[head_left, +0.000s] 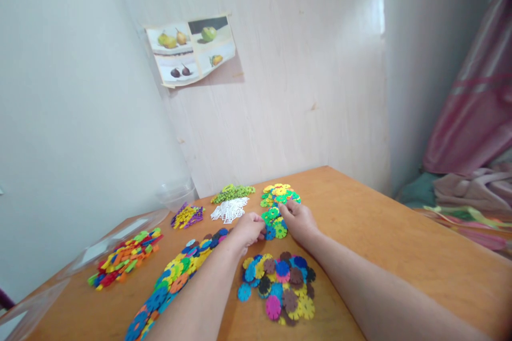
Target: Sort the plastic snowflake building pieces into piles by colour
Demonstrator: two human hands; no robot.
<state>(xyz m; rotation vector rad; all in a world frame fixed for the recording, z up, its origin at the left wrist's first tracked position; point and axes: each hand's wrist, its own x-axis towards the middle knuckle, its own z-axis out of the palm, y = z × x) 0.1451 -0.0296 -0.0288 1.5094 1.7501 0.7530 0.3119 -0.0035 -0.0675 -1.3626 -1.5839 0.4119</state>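
Note:
My left hand (pixel 251 230) is closed, its fingertips pinched beside a small group of blue and green notched discs (pixel 276 224). What those fingers hold, if anything, is hidden. On the other side of the group is my right hand (pixel 296 218), its fingers curled together at the green discs; I cannot make out what lies between them. Just behind is a pile of yellow and green flower-like discs (pixel 280 191). Nearer me, between my forearms, lies a loose pile of mixed notched discs (pixel 283 283) in blue, yellow, brown, black and pink.
A long band of coloured discs (pixel 176 274) runs partly behind my left forearm. Left and back sit white pieces (pixel 230 209), green pieces (pixel 232 193), purple and yellow pieces (pixel 187 216), red and orange pieces (pixel 128 257) and a clear tub (pixel 176 194). The wooden table (pixel 384 240) meets the wall behind.

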